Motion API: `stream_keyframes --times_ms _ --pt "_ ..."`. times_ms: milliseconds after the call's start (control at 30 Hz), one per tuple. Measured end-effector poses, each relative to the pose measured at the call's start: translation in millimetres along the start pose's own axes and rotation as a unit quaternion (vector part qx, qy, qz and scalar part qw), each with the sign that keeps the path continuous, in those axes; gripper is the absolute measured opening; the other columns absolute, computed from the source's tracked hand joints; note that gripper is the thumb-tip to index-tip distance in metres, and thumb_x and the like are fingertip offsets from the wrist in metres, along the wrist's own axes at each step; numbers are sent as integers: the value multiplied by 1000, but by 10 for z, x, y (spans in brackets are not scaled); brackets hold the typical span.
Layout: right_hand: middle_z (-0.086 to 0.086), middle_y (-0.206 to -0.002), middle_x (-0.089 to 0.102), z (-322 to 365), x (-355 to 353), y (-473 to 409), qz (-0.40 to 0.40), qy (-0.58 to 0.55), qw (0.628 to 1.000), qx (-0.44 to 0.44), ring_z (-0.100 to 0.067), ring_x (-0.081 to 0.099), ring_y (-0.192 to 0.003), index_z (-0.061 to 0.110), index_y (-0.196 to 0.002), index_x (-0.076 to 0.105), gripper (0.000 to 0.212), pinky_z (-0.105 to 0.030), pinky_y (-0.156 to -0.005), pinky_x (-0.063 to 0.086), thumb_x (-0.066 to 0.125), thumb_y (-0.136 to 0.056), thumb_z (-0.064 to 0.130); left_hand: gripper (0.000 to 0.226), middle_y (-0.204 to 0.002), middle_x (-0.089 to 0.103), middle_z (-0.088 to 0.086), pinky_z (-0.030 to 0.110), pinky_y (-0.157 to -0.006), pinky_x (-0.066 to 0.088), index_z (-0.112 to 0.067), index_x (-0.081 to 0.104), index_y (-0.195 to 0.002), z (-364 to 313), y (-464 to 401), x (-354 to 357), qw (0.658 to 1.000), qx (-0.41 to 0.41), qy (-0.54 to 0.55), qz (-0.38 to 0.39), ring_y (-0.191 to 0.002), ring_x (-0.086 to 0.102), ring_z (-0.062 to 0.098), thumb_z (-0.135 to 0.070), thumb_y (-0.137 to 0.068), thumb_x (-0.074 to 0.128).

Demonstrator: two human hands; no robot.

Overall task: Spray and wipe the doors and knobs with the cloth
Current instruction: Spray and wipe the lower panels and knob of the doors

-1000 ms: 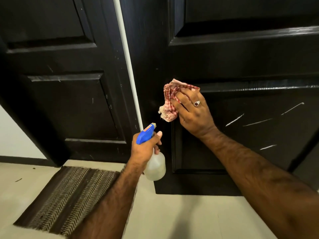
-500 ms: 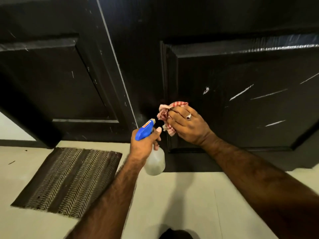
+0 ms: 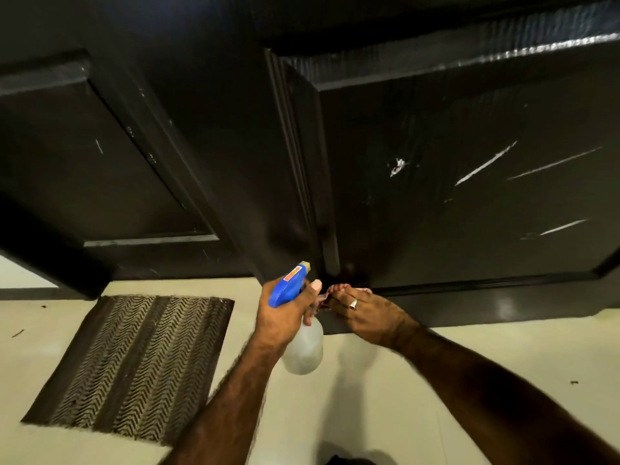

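- Wiping the bottom rail of the right door [image 3: 469, 196] was the step in hand, judging by where the cloth sat.
- Right hand [image 3: 365, 313] was closed on the cloth [image 3: 330, 292], pressing it to the door's lower left corner, just above the floor [image 3: 385, 380].
- Cloth was mostly hidden under the fingers [image 3: 345, 297]; only a pink-red bit showed at the fingertips.
- Left hand [image 3: 285, 317] was gripping the bottle [image 3: 303, 350] by the neck, index finger at the blue trigger head, nozzle aimed at the door edge.
- Bottle sat just left of the cloth; the two hands were nearly touching.
- To do it well, I'd say: keep flat pressure, run the cloth along the rail to the right, and work it into the panel groove.
- White marks [image 3: 483, 164] higher on the panel looked unwiped; they'd likely need a spray plus firmer rubbing. Couldn't tell if they were scratches or dirt.
- Left door [image 3: 100, 146] was well apart from both hands.
- Mat [image 3: 134, 364] lay on the floor to the left, clear of the work.
- No knobs were in view.
- Risk: a spray this close would hit the right hand, so shift the bottle back first.
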State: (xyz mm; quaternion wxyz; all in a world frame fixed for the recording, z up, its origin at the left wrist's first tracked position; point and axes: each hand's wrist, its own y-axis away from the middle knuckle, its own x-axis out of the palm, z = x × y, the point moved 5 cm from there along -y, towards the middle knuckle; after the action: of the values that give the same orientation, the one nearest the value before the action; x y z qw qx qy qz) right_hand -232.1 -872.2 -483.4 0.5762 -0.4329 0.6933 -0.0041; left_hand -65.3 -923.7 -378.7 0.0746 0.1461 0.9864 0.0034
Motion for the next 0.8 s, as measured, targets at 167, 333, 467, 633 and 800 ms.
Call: stream_keyframes --times_ms 167,333,467,633,800 --pt "-12 -140 69 -346 -203 557 -43 -36 998 -14 -30 66 -130 9 -137 71 32 -46 -118 46 60 -108 19 28 -67 64 20 35 -51 50 7 70 -93 215 82 234 999 -19 -13 43 -47 52 25 -19 -93 82" --pt "-13 -145 66 -649 -385 1433 -22 -20 995 96 -32 57 -135 7 -138 70 35 -52 -117 44 56 -106 6 26 -70 64 15 37 -55 54 5 71 -100 571 210 343 996 -82 -13 33 -50 54 20 -19 -92 81" --pt "-18 -121 75 -797 -595 1700 -26 -5 947 319 -40 69 -114 6 -119 78 33 -48 -103 51 58 -96 17 25 -70 64 11 31 -52 52 -8 75 -113 705 283 429 993 -101 -11 52 -52 53 20 -21 -92 82" --pt "-10 -101 75 -545 -394 1433 -373 -256 456 767 -21 72 -87 5 -114 74 27 -39 -84 59 64 -89 1 28 -69 66 14 23 -57 56 1 70 -95 680 272 301 992 -119 -37 12 -54 58 23 -25 -93 81" --pt "-3 -106 74 189 247 517 -287 -357 160 874 -28 71 -91 6 -116 75 27 -39 -85 59 80 -93 17 32 -72 70 19 30 -59 56 6 65 -91 676 199 34 994 -102 -47 -12 -51 55 25 -22 -93 80"
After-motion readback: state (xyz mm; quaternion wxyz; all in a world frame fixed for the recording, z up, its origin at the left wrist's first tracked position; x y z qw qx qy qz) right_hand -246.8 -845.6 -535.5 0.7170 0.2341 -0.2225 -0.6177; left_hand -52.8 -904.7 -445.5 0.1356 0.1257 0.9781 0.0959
